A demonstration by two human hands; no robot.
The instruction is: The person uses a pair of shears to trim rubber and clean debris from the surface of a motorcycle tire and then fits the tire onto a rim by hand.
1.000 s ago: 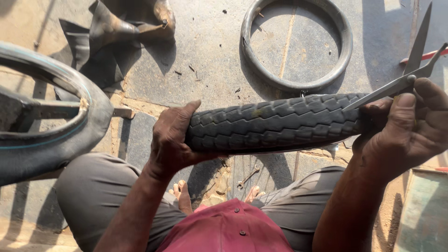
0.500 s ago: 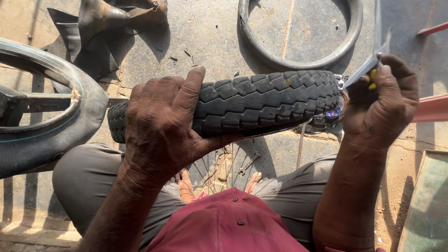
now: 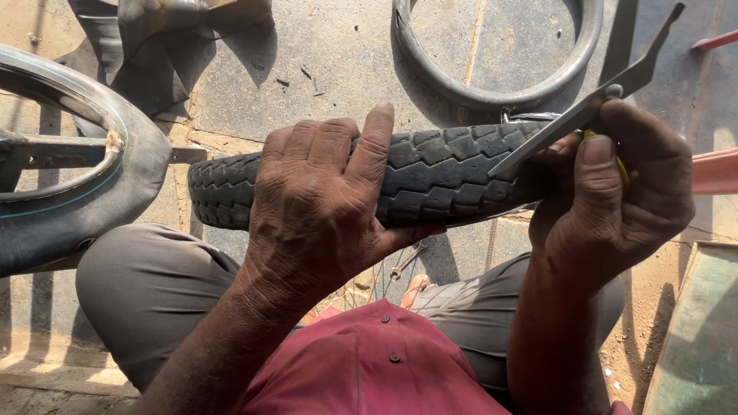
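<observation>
Where the left hand [image 3: 323,207] folds over the black treaded tyre [image 3: 438,173], its fingertips curl out of sight behind the tread and its palm hides the middle stretch of rubber, so the grip shows only from the back: four fingers laid close together across the top, the thumb standing up along the blocks, the hand closed round the tyre. The right hand [image 3: 615,200] is wrapped tight about the handles of a pair of scissors [image 3: 592,107]; a sliver of yellow handle shows beside the thumb, the rest is buried in the fist, and the tyre's right end disappears behind that same hand. The grey blades rise to the upper right, one lying against the tread near the thumb. Whether the blades are parted cannot be made out clearly, since they overlap from this angle.

The tyre lies level across the middle of the view, held above the person's lap, its left end free in the air. Below it, grey trousers [image 3: 154,292] and a red shirt [image 3: 377,369] fill the lower frame, and a foot and some spokes show dimly in the shadow between the knees.

Further out, a wheel rim wrapped in a slack inner tube [image 3: 115,184] is cut off at the left edge. A rubber ring [image 3: 492,96] lies on the stone floor [image 3: 323,69] beyond the tyre, its far arc cropped by the top. No package or label is in view.
</observation>
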